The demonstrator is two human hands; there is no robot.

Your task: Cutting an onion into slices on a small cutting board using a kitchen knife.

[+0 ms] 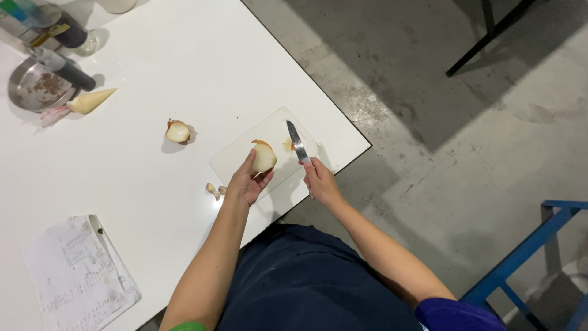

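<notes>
A white bench (184,55) with a dark edge fills the left side. Beyond it lies a grey concrete floor (465,153), cracked and stained, crossed by broad shadows. Black metal legs (490,34) stand top right; a blue metal frame (539,245) sits lower right.

left hand (247,181) fingers curled, grip closed | right hand (320,182) fisted grip | forearms extended

knife handle (309,162) hidden in right hand (321,182), bottles (37,24) cut off by edge
</notes>
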